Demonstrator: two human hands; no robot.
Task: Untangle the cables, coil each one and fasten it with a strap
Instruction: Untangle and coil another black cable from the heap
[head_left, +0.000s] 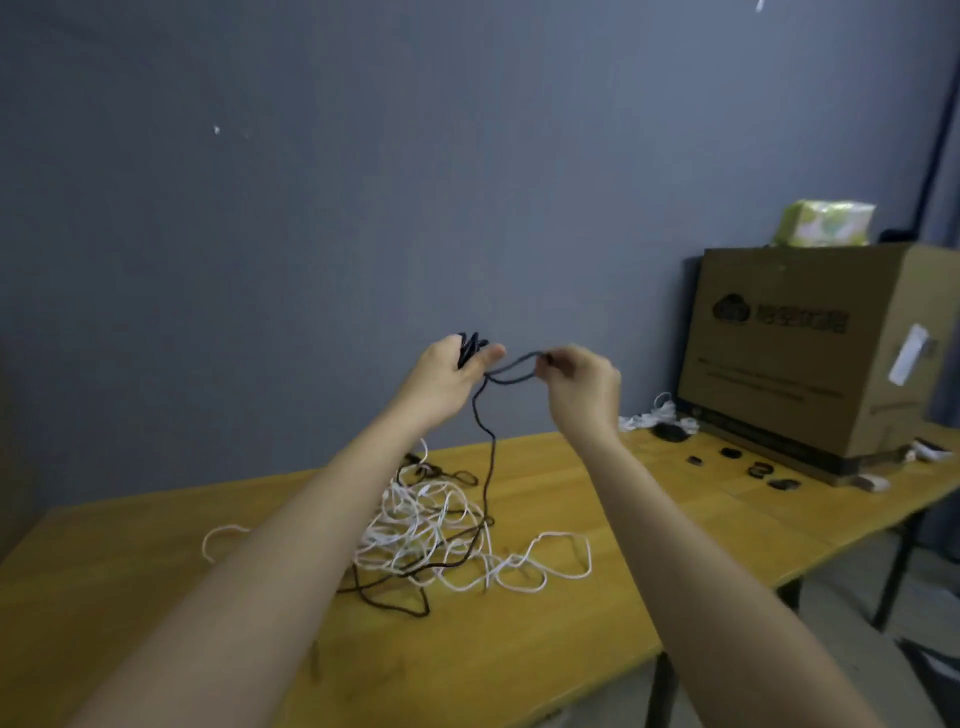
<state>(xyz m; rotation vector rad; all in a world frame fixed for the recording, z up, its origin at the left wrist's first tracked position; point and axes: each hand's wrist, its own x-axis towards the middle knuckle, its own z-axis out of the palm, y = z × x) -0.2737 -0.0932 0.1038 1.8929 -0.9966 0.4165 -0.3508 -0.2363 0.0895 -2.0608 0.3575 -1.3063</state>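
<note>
Gripping a few gathered loops of thin black cable (470, 347), the left hand (447, 376) holds them above the wooden table (597, 597); the right hand (579, 379) pinches the next loop; light, limp cord, likely snagging in the tangled white cable (431, 525); best held near the loops.

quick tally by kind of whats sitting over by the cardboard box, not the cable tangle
cardboard box: 1
green packet on top of the box: 1
small dark straps on the table: 4
total: 6
</note>
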